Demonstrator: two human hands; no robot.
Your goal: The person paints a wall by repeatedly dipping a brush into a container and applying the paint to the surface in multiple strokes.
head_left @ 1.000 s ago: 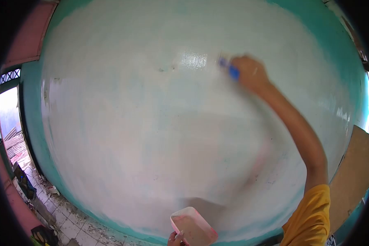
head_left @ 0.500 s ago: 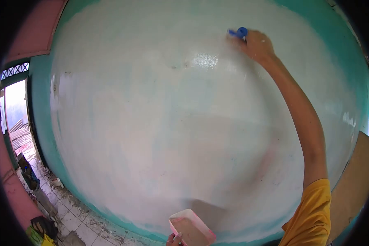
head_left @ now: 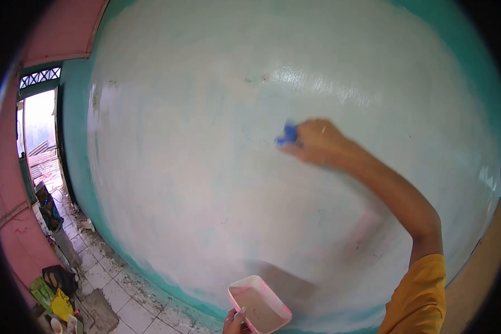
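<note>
My right hand (head_left: 320, 140) is closed around a blue-handled paintbrush (head_left: 290, 133) at the middle of the wall (head_left: 178, 167). The bristles are hidden or blurred. Whitish paint covers most of the wall, with turquoise showing through at its edges and a wet shine above my hand. At the bottom of the view my left hand (head_left: 235, 322) grips the near-left rim of a pink and white plastic tub (head_left: 284, 313). Pale, pinkish-white paint lies in the tub, which is held tilted just off the wall.
On the left an open doorway (head_left: 40, 133) lets in daylight beside a pink wall (head_left: 16, 222). Dirty floor tiles (head_left: 117, 292) run along the wall's foot. A black bag (head_left: 60, 279) and a yellow bag (head_left: 62, 304) lie at lower left. A brown board (head_left: 473, 264) stands at right.
My right hand has swept the paintbrush down and to the left from high on the wall, bending at the elbow. The view has shifted slightly. The tub stays in my left hand.
</note>
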